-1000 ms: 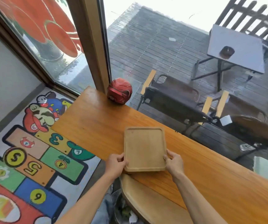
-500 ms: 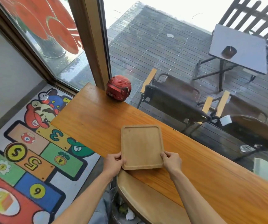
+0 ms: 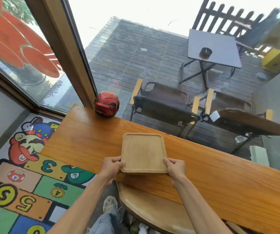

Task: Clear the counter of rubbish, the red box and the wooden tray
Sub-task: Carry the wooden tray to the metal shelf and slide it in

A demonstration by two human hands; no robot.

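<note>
The empty wooden tray (image 3: 143,152) is over the orange wooden counter (image 3: 88,142), its near edge raised a little so a shadow shows beneath. My left hand (image 3: 112,167) grips its near left corner and my right hand (image 3: 175,167) grips its near right corner. A round red helmet-shaped box (image 3: 106,103) stands at the counter's far left end, against the window frame, well apart from both hands.
A wooden stool seat (image 3: 152,208) sits under the counter's near edge, with crumpled rubbish (image 3: 141,228) in a bag below it. A colourful game rug (image 3: 26,179) covers the floor on the left. Glass runs along the counter's far side.
Both hands have kept their grip on the tray. Its near edge has lifted slightly off the counter and the tray has come a bit towards me.
</note>
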